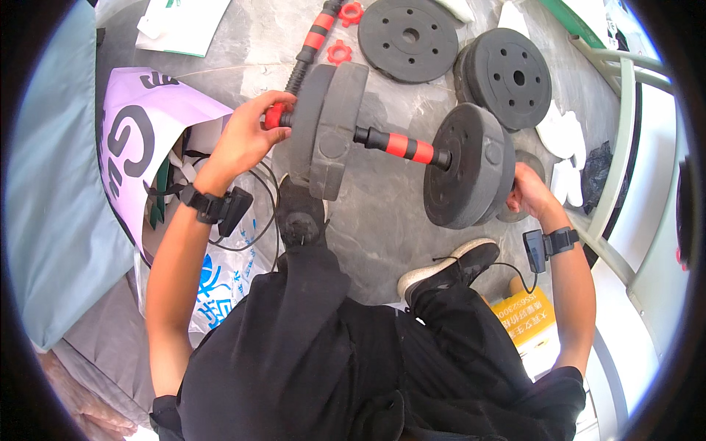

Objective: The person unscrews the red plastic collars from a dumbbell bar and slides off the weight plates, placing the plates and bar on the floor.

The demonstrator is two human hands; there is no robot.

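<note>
A dumbbell with a black and red grip (412,148) lies across in front of me, roughly level, with thick black weight plates (465,165) at its right end. More black plates (338,136) sit at its left end. My left hand (246,140) has its thumb and fingers closed round a red star-shaped collar nut (274,116) outside the left plates. At the other end, my right hand (532,192) is closed against the outer face of the right plates. Its fingertips and whatever they grip are partly hidden by the plate.
A second dumbbell bar (316,37) lies at the far side beside two loose red collar nuts (339,52). Black plates rest flat (409,37) and stacked (515,77) beyond. White gloves (562,136) and a pale metal frame (624,140) are right; a purple bag (140,140) is left.
</note>
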